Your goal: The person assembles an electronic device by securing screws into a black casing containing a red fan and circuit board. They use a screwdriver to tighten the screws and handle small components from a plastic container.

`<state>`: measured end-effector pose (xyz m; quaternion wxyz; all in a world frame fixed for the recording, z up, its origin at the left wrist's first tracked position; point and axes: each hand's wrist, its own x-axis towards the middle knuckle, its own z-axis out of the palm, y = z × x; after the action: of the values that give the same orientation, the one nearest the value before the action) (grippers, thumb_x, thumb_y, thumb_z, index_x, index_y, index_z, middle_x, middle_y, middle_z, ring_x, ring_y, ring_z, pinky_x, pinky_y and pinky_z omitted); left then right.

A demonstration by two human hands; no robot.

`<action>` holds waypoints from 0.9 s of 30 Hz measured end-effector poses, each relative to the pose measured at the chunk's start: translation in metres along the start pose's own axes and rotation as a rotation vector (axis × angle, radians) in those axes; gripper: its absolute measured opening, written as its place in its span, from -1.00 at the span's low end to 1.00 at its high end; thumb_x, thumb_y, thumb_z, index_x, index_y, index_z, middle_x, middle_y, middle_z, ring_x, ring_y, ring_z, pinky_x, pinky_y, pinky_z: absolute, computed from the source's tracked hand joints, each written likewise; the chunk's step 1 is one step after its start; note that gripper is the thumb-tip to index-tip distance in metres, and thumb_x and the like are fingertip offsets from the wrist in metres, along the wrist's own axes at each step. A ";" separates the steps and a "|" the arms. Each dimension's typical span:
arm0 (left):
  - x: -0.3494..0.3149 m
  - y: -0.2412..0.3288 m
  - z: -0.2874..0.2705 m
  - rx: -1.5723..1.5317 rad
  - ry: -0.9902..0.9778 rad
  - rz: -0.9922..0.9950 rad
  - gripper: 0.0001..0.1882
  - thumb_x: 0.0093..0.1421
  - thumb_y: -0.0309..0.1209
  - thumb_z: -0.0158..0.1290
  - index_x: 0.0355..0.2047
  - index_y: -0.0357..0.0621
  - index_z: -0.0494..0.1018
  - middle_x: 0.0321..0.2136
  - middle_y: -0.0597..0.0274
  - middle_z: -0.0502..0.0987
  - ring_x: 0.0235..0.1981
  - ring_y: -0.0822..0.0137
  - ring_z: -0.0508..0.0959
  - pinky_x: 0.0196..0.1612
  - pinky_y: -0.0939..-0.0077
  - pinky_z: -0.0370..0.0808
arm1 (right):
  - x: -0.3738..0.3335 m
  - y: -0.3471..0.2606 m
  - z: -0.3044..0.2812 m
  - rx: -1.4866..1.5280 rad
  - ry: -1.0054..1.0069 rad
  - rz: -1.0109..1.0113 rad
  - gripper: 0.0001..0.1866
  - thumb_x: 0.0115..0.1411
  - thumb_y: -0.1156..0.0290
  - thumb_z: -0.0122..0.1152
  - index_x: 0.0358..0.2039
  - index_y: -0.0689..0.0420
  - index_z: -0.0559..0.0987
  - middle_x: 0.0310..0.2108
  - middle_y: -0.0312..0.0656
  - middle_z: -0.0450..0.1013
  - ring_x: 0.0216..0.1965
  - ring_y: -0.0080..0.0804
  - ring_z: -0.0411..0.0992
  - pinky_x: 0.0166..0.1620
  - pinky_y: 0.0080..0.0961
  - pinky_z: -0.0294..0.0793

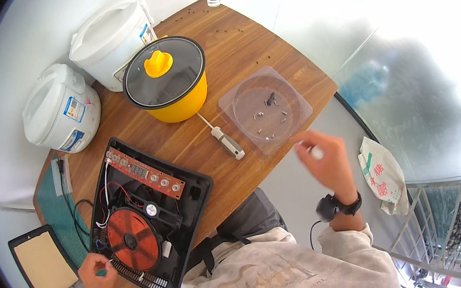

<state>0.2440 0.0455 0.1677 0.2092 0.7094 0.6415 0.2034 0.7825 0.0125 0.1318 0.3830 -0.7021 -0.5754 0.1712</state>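
An opened induction cooker base (191, 199) lies tilted on the table's near left, its inside facing up. A copper coil (121, 236), a small fan (151, 210) and a red circuit board (145, 172) show in it. My left hand (99, 278) is pinched at the base's lower left edge, beside the coil; what its fingertips hold is too small to name. Raised past the table's right edge, my right hand (326, 158) has its fingers curled together, with something small and pale among them. Near it, a clear plastic tray (226, 102) holds several screws and a small black part.
A screwdriver (226, 143) lies between the tray and a yellow pot (181, 110) with a dark glass lid. Two white rice cookers (61, 109) stand at the back left. A black-framed panel (48, 267) is at the left; a white bag (382, 175) lies right of the table.
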 end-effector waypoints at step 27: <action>0.035 0.147 0.061 -0.084 -0.237 0.683 -0.82 0.02 -0.57 0.28 -0.36 -0.17 0.55 -0.40 0.21 0.62 -0.46 0.22 0.64 -0.40 0.44 0.58 | 0.008 -0.089 0.063 0.191 -0.252 -0.432 -0.91 0.16 0.33 0.29 -0.36 0.03 0.68 -0.48 -0.12 0.60 -0.41 -0.05 0.59 -0.35 -0.23 0.57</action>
<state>0.4028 0.0648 0.2002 0.2311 0.8923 0.3297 0.2042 0.6819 0.0459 0.1582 0.4006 -0.4967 -0.7363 0.2251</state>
